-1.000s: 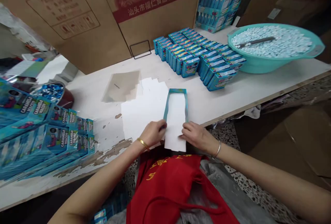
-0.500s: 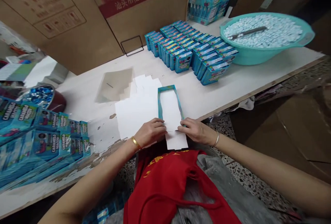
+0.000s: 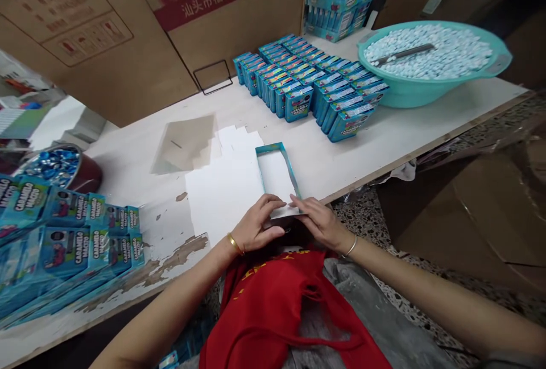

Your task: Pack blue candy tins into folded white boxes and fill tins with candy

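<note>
A shallow cardboard tray (image 3: pixel 276 171), white inside with blue side walls, lies at the table's front edge. My left hand (image 3: pixel 260 222) grips its near left corner, fingers over the wall and thumb on the outer side. At the near right corner, my right hand (image 3: pixel 321 221) holds the same end, fingertips reaching inside. The near end panel stands up between my hands, partly covered by them. Flat white card sheets (image 3: pixel 222 181) lie fanned out just left of the tray.
Rows of small blue candy boxes (image 3: pixel 298 103) stand at the back. A turquoise basin (image 3: pixel 426 93) of pale candies with a scoop is at the right. Wrapped blue packs (image 3: pixel 68 244) and a dark red bowl (image 3: pixel 90 170) sit left. Translucent sheets (image 3: pixel 183 141) lie behind the cards.
The near end flap, lying flat toward my body before, is now folded up. My fingers have shifted inward over that end, and the view has turned slightly.
</note>
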